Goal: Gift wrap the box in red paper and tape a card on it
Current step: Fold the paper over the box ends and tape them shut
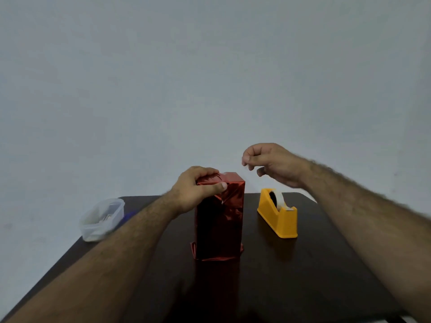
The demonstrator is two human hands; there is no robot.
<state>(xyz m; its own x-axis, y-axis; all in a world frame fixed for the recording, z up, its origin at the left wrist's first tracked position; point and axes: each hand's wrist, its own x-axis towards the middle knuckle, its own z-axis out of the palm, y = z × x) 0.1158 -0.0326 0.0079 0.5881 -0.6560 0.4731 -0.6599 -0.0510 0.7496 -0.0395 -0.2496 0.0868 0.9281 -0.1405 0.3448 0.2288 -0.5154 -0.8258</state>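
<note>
A tall box wrapped in shiny red paper (220,224) stands upright on the dark table (291,276), loose paper flaring at its base. My left hand (198,187) grips the folded paper at the box's top left corner, thumb pressed on the front face. My right hand (272,164) hovers above and to the right of the box, fingers curled and pinched; a small pale strip that looks like tape hangs from the fingertips. A yellow tape dispenser (278,214) with a white roll sits right of the box. No card is visible.
A clear plastic container (101,220) with small items inside sits at the table's far left corner, with something blue just behind my left forearm. A plain grey wall lies beyond the table's far edge.
</note>
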